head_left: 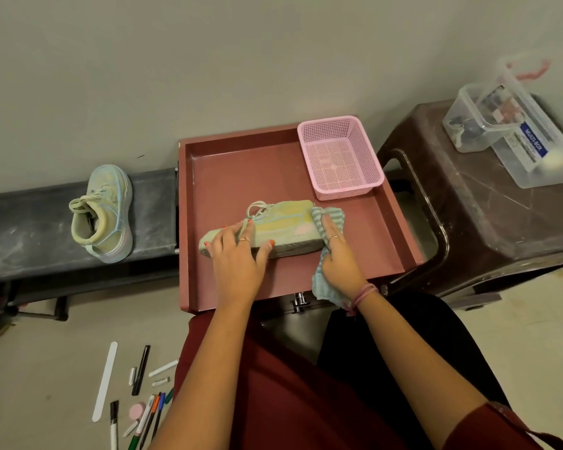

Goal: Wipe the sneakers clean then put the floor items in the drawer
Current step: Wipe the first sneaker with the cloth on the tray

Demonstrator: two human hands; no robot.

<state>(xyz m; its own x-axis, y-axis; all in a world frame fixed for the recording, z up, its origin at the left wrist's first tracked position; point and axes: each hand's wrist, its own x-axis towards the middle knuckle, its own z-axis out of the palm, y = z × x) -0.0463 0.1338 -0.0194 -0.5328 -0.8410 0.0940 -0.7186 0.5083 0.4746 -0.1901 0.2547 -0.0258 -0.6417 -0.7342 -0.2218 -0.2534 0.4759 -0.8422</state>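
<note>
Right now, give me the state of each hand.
Left hand: fingers and thumb curled round the sneaker, holding it.
Right hand: holding the striped cloth against the sneaker's toe.

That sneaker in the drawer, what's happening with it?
A person is cleaning it. The left hand holds the sneaker on its side in the open drawer, while the right hand rubs its toe end with a striped cloth. The other sneaker sits on the low bench. Pens and other small items are on the floor, not yet put away.
</note>
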